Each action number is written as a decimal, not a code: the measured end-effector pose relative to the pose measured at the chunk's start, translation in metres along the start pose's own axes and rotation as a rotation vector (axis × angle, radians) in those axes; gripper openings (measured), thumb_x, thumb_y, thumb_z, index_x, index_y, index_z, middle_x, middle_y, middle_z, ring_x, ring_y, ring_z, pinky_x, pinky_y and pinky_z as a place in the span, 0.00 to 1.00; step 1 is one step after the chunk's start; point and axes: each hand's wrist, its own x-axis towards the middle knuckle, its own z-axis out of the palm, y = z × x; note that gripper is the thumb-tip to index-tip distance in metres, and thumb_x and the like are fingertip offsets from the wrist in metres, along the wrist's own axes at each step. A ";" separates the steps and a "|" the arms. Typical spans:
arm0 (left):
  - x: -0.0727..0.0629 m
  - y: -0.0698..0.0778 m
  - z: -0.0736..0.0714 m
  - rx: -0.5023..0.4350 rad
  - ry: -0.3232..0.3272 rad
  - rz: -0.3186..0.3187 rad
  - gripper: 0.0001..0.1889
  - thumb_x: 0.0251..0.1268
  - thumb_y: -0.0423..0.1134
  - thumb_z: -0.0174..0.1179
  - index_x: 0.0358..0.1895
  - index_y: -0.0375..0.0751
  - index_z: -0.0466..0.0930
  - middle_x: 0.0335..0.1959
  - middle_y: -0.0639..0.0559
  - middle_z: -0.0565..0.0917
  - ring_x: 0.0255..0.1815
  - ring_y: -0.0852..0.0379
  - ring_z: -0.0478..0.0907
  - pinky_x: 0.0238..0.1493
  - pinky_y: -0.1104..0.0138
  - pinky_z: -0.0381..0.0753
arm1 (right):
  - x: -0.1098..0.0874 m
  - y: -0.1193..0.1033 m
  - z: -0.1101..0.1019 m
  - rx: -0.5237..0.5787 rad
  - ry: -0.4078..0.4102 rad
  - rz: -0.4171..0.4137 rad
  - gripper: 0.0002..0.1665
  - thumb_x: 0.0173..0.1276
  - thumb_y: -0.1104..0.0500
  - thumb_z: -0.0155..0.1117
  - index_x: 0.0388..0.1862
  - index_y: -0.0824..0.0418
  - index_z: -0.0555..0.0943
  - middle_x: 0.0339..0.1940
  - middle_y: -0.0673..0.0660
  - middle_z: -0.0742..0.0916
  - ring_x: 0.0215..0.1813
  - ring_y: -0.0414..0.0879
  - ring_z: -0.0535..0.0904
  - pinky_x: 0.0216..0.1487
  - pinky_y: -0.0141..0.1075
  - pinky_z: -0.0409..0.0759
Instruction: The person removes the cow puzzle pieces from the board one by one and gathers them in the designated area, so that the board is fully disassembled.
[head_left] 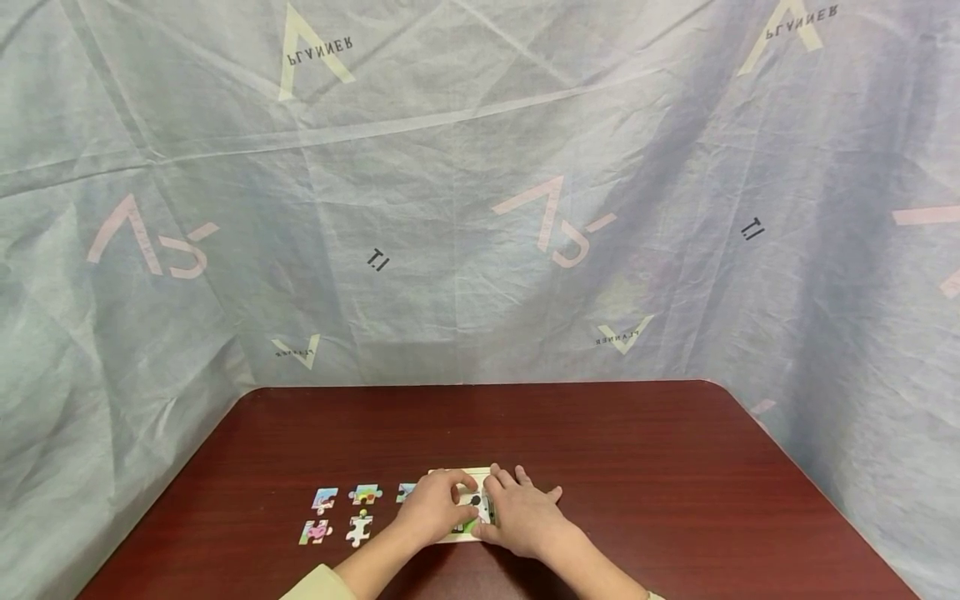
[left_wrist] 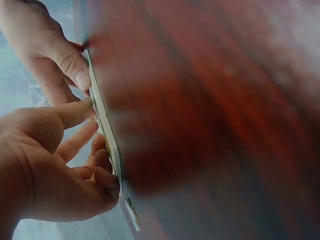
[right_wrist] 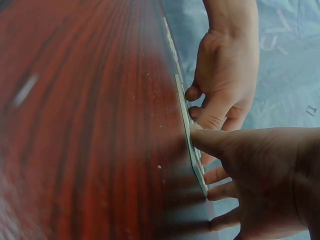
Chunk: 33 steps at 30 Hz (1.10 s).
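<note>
A flat, cream-edged puzzle board [head_left: 459,538] lies on the table under both hands. White, black and green parts of its picture show between the fingers. My left hand [head_left: 433,505] rests over the left half, its fingers bent and its thumb stretched toward the middle. In the left wrist view the fingertips of this left hand [left_wrist: 55,160] meet the board's face [left_wrist: 106,125]. My right hand [head_left: 523,515] lies across the right side, fingers spread, some reaching past the edge. Its thumb presses near the board's front edge, as the right wrist view shows. The hands cover most of the picture.
Several loose jigsaw pieces lie left of the board, among them a pink-and-green one [head_left: 316,532], a white one [head_left: 360,528] and a yellow-and-blue one [head_left: 366,494]. The dark red wooden table [head_left: 660,467] ends at a grey printed cloth [head_left: 450,317] behind.
</note>
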 end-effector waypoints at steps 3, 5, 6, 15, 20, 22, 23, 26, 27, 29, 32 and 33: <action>0.001 0.001 0.000 0.029 0.004 -0.019 0.14 0.56 0.39 0.74 0.45 0.44 0.86 0.26 0.56 0.73 0.25 0.58 0.68 0.24 0.64 0.68 | 0.000 0.000 0.000 0.006 -0.005 0.001 0.38 0.65 0.34 0.68 0.63 0.55 0.74 0.75 0.59 0.72 0.72 0.68 0.67 0.44 0.80 0.67; 0.002 0.002 0.000 0.039 0.010 -0.025 0.13 0.55 0.39 0.75 0.44 0.45 0.86 0.25 0.57 0.73 0.25 0.59 0.68 0.24 0.64 0.68 | 0.000 0.000 0.000 0.010 -0.004 0.002 0.37 0.65 0.34 0.68 0.63 0.55 0.74 0.75 0.59 0.72 0.72 0.68 0.67 0.44 0.80 0.67; 0.002 0.003 0.000 0.041 0.013 -0.027 0.13 0.55 0.39 0.75 0.43 0.45 0.86 0.25 0.57 0.73 0.25 0.59 0.69 0.24 0.64 0.68 | 0.000 0.000 -0.001 0.011 -0.005 0.002 0.37 0.65 0.34 0.68 0.63 0.55 0.74 0.75 0.59 0.71 0.72 0.68 0.67 0.44 0.80 0.67; 0.003 0.013 0.001 0.064 0.041 -0.066 0.12 0.52 0.35 0.76 0.39 0.46 0.83 0.22 0.57 0.72 0.22 0.59 0.68 0.21 0.65 0.66 | 0.000 0.000 0.000 0.011 0.006 -0.001 0.36 0.65 0.34 0.68 0.60 0.56 0.74 0.75 0.59 0.72 0.72 0.68 0.67 0.44 0.81 0.67; 0.003 0.016 0.000 0.087 0.048 -0.062 0.13 0.51 0.34 0.76 0.38 0.47 0.82 0.24 0.56 0.71 0.24 0.59 0.67 0.23 0.64 0.68 | 0.000 0.000 0.000 0.012 0.011 -0.005 0.36 0.64 0.34 0.68 0.60 0.56 0.74 0.74 0.59 0.72 0.72 0.69 0.68 0.44 0.81 0.67; 0.003 0.016 0.000 0.088 0.054 -0.052 0.13 0.51 0.34 0.76 0.38 0.46 0.82 0.24 0.56 0.71 0.24 0.59 0.68 0.23 0.64 0.68 | -0.001 0.000 0.000 0.016 0.013 -0.011 0.35 0.66 0.34 0.66 0.60 0.56 0.74 0.75 0.59 0.72 0.72 0.69 0.67 0.44 0.81 0.66; 0.003 0.015 0.000 0.089 0.057 -0.049 0.14 0.51 0.34 0.76 0.38 0.46 0.82 0.24 0.56 0.71 0.24 0.59 0.67 0.23 0.64 0.68 | -0.001 0.000 0.000 0.019 0.013 -0.013 0.33 0.68 0.35 0.65 0.59 0.56 0.74 0.75 0.59 0.72 0.72 0.69 0.67 0.44 0.81 0.66; 0.003 0.014 0.001 0.089 0.067 -0.041 0.14 0.50 0.34 0.77 0.38 0.46 0.82 0.24 0.56 0.71 0.24 0.59 0.68 0.23 0.64 0.68 | -0.002 0.000 0.000 0.024 0.020 -0.019 0.29 0.71 0.39 0.64 0.59 0.56 0.74 0.75 0.59 0.72 0.72 0.69 0.67 0.44 0.81 0.66; 0.003 0.014 0.001 0.087 0.068 -0.043 0.14 0.50 0.34 0.77 0.38 0.46 0.82 0.24 0.56 0.71 0.24 0.59 0.68 0.23 0.64 0.68 | -0.002 0.000 0.000 0.026 0.022 -0.021 0.27 0.71 0.41 0.63 0.59 0.56 0.74 0.75 0.59 0.72 0.72 0.70 0.67 0.44 0.81 0.66; 0.004 0.014 0.002 0.083 0.066 -0.049 0.14 0.50 0.34 0.76 0.38 0.47 0.81 0.25 0.56 0.71 0.25 0.59 0.68 0.23 0.64 0.68 | -0.002 0.000 0.000 0.025 0.029 -0.021 0.26 0.71 0.42 0.64 0.59 0.56 0.75 0.74 0.59 0.72 0.71 0.69 0.68 0.43 0.81 0.66; 0.004 0.013 0.002 0.076 0.062 -0.058 0.13 0.51 0.34 0.76 0.38 0.47 0.81 0.25 0.56 0.71 0.25 0.58 0.68 0.24 0.64 0.68 | -0.002 0.001 0.000 0.020 0.037 -0.023 0.25 0.71 0.42 0.65 0.57 0.56 0.75 0.73 0.59 0.73 0.70 0.69 0.69 0.43 0.81 0.66; 0.004 0.013 0.002 0.076 0.063 -0.058 0.14 0.51 0.34 0.76 0.37 0.47 0.81 0.26 0.55 0.72 0.25 0.58 0.68 0.24 0.64 0.68 | -0.002 0.001 0.000 0.020 0.039 -0.024 0.25 0.70 0.42 0.65 0.56 0.56 0.75 0.73 0.59 0.73 0.70 0.69 0.69 0.43 0.81 0.67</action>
